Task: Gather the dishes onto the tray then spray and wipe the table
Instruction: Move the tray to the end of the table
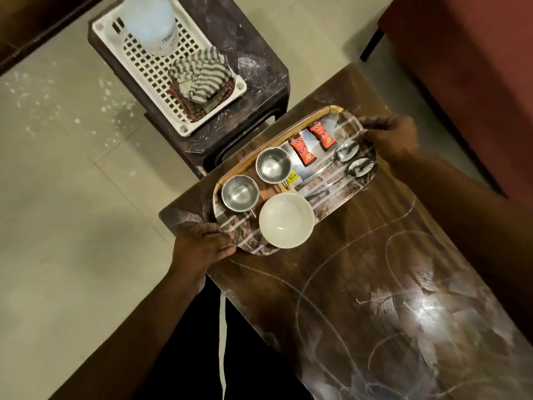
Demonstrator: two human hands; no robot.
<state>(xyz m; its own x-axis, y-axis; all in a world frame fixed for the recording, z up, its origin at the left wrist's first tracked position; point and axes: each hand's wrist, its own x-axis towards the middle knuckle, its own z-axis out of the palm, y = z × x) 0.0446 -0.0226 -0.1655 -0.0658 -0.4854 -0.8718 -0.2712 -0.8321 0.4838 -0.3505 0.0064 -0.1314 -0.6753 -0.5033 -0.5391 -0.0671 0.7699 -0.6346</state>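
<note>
An oblong patterned tray [334, 192] lies across the far end of the dark wooden table [375, 284]. It holds a white bowl [286, 220], two steel cups [240, 193] [273, 165], two red sachets [302, 150] [322, 135] and two spoons [344, 153] [357, 168]. My left hand [202, 248] grips the tray's near left end. My right hand [389, 137] grips its far right end. A spray bottle [153, 24] and a striped cloth [199, 75] sit in a white basket on a stool.
The white lattice basket [147, 82] rests on a dark plastic stool [253, 79] just beyond the table's far end. A red-brown sofa [476, 53] stands at the right. Pale tiled floor [72, 183] lies to the left. White scratch marks cover the table top.
</note>
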